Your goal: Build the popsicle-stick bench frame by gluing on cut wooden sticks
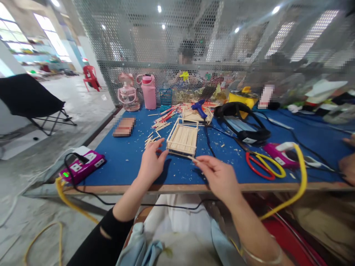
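A small frame of pale wooden sticks point(182, 138), with a slatted base and raised rails, rests on the blue tabletop in front of me. At its near left corner is my left hand point(152, 159), thumb and fingers apart; I cannot tell if the fingertips touch the frame. Between the thumb and fingers of my right hand point(219, 175) a short wooden stick point(192, 158) is pinched, its tip by the frame's near right corner. Loose sticks point(151, 139) lie left of the frame. Behind it, a blue glue gun point(200, 108) lies on another stick piece.
Red-and-yellow-handled scissors point(266, 166) and a black headset point(241, 123) lie to the right. Purple power boxes point(83, 166) sit at both sides, trailing cables. Pink bottles point(148, 92) stand before a perforated metal screen point(138, 48). Another person's hand point(348, 166) shows at the right edge.
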`<act>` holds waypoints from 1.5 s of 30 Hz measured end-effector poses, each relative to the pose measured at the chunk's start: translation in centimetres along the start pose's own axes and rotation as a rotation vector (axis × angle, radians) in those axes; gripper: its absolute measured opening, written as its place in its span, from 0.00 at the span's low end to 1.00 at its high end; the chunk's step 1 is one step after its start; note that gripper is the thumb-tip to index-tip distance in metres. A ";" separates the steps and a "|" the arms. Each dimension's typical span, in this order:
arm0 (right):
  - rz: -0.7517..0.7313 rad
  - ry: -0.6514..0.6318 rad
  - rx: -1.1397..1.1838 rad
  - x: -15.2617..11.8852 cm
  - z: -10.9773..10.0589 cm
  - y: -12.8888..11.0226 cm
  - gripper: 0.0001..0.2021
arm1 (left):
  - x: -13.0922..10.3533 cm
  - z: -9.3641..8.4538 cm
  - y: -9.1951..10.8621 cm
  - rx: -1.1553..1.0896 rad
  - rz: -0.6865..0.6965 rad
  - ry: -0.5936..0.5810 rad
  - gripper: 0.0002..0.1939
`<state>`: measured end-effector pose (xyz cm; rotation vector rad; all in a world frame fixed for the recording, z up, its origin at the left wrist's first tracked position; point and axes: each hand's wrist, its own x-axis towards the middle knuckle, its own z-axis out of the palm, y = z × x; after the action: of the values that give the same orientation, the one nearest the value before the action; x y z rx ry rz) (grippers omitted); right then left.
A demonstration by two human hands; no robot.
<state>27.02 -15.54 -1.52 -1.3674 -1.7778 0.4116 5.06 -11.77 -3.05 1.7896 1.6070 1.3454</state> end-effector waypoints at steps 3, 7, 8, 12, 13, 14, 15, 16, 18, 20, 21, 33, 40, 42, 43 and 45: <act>-0.079 -0.008 -0.022 -0.5 3.4 -1.7 0.08 | 1.2 0.4 -0.7 -0.085 0.009 -0.169 0.13; -0.151 0.109 -0.184 1.1 5.5 -2.3 0.09 | 1.1 1.0 -1.3 -0.237 -0.060 -0.178 0.14; -0.170 0.107 -0.228 1.4 5.7 -2.3 0.09 | 0.9 1.1 -1.5 -0.260 -0.059 -0.181 0.15; -0.224 0.009 -0.408 2.1 5.7 -2.6 0.11 | 0.4 0.9 -1.7 -0.271 -0.037 -0.179 0.17; -0.222 -0.015 -0.459 2.2 5.7 -2.8 0.11 | 0.4 0.8 -1.7 -0.257 -0.034 -0.173 0.17; -0.217 -0.040 -0.509 2.4 5.7 -3.0 0.11 | 0.4 0.8 -1.7 -0.238 -0.034 -0.158 0.17; -0.213 -0.064 -0.555 2.5 5.6 -3.3 0.12 | 0.4 0.8 -1.7 -0.221 -0.035 -0.139 0.17; -0.212 -0.084 -0.595 2.7 5.5 -3.5 0.12 | 0.4 0.8 -1.7 -0.205 -0.033 -0.121 0.17; -0.233 -0.122 -0.653 3.1 5.1 -3.9 0.12 | 0.5 0.8 -1.7 -0.175 -0.024 -0.098 0.17; -0.281 -0.148 -0.682 3.6 4.7 -4.1 0.13 | 0.7 0.7 -1.6 -0.157 -0.014 -0.125 0.17; -0.309 -0.155 -0.690 3.8 4.4 -4.1 0.13 | 0.8 0.7 -1.5 -0.158 -0.016 -0.151 0.16; -0.455 -0.256 -0.835 4.9 3.5 -4.3 0.14 | 2.7 -0.5 -0.9 -0.247 -0.083 -0.377 0.13; -0.472 -0.164 -0.698 3.9 3.0 -3.1 0.12 | 2.4 -0.2 -1.5 -0.160 0.005 -0.312 0.12; -0.426 -0.145 -0.589 3.2 2.5 -2.4 0.12 | 2.6 -0.2 -1.4 -0.080 0.073 -0.289 0.13; -0.399 -0.158 -0.534 2.9 2.2 -1.9 0.12 | 2.7 -0.3 -1.3 -0.048 0.088 -0.297 0.14; -0.351 -0.228 -0.453 2.4 1.7 -1.1 0.10 | 3.0 -0.4 -1.0 -0.007 0.080 -0.342 0.13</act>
<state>24.90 -13.35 -0.82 -1.3007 -2.3518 -0.0344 3.84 -8.91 -2.51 1.9714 1.3583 1.0057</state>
